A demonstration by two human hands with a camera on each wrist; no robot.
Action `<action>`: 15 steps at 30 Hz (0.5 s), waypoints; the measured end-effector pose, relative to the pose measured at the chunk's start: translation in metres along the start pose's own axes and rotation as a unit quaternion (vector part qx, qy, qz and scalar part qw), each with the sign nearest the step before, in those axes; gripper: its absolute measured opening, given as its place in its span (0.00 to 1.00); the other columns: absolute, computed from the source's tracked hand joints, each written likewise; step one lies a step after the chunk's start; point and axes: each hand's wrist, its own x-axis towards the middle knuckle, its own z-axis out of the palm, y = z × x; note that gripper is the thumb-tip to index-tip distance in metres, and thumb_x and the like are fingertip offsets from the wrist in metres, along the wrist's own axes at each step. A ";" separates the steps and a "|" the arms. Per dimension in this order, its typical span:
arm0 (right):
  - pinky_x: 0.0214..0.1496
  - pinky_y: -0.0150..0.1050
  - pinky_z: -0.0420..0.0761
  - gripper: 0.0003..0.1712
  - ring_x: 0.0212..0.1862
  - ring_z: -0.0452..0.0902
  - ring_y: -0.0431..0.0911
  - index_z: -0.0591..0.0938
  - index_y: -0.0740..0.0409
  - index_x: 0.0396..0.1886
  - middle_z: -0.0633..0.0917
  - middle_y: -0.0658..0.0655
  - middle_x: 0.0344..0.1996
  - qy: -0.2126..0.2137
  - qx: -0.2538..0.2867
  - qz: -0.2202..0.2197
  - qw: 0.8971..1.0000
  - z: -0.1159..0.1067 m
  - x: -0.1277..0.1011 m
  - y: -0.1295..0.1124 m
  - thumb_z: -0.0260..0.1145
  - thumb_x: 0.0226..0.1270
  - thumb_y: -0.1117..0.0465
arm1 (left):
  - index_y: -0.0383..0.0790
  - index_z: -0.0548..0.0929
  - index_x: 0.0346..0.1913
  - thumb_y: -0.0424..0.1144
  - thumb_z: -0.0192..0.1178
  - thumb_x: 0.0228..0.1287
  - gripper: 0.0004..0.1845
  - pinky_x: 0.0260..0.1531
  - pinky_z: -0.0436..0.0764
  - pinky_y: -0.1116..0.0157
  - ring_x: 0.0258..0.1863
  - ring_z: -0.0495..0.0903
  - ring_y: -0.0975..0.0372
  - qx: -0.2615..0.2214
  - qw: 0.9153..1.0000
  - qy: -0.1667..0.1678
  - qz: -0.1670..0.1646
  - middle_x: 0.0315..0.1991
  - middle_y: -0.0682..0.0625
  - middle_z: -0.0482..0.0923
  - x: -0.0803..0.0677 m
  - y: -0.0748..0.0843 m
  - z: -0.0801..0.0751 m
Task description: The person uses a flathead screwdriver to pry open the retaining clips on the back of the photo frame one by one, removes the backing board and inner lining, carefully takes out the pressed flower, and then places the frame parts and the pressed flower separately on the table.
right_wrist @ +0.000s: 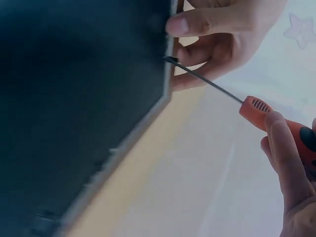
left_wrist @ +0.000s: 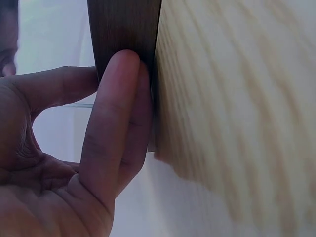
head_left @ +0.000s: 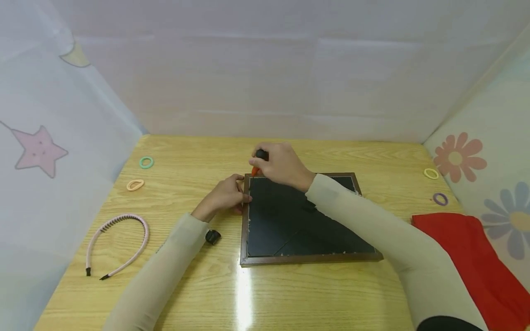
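A brown-rimmed picture frame (head_left: 312, 259) with a dark panel facing up lies on the table. My left hand (head_left: 225, 195) grips its left side near the far corner. In the left wrist view, fingers (left_wrist: 111, 113) lie along the outer side of the rim, with the thumb over it. My right hand (head_left: 285, 165) holds a screwdriver (head_left: 254, 170) by its orange and black handle above that corner. In the right wrist view, the thin shaft of the screwdriver (right_wrist: 207, 81) reaches the frame's inner edge, beside a small dark piece near the left thumb.
Left of the frame lie a small black object (head_left: 213, 236), a pink headband (head_left: 145, 225), and green (head_left: 141, 163) and orange (head_left: 128, 186) rings. At the right are yellow (head_left: 425, 172) and purple (head_left: 434, 200) rings and a red cloth (head_left: 463, 248). Sheets surround the table.
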 end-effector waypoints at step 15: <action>0.54 0.46 0.89 0.21 0.42 0.91 0.41 0.82 0.67 0.59 0.84 0.70 0.54 0.082 0.297 0.183 0.934 -0.043 -0.064 0.076 0.68 0.72 0.60 | 0.34 0.72 0.69 0.52 0.66 0.66 0.36 0.50 0.85 0.53 0.48 0.83 0.51 0.152 0.983 0.082 0.058 0.53 0.42 0.81 0.016 0.004 -0.010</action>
